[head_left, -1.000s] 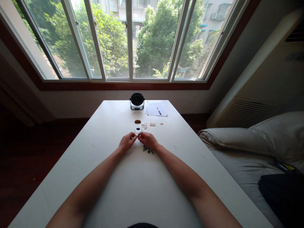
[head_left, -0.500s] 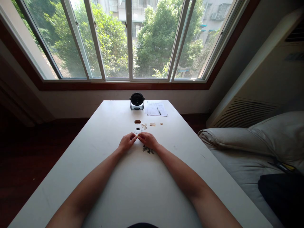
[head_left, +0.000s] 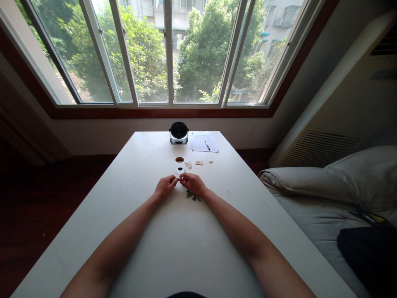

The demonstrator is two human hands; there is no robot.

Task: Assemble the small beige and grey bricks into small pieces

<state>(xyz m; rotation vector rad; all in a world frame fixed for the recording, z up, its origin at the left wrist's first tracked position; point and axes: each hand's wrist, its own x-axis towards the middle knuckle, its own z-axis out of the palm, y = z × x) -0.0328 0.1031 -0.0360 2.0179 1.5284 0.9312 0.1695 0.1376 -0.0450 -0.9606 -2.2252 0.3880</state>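
Fingers of my left hand [head_left: 166,186] and right hand [head_left: 192,184] are nearly shut, pinching one tiny tan piece [head_left: 179,179] together.

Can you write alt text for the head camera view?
Left hand and right hand meet over a white table, fingertips seeming to pinch a tan piece, near a white ring and a dark pile of parts. A paper and pen lie beyond, below a window.

Legible text: none.
Paper sheet [head_left: 202,142]: rows of print or writing, too small to read.
Air conditioner [head_left: 328,103]: small label [head_left: 383,74] on casing, unreadable.
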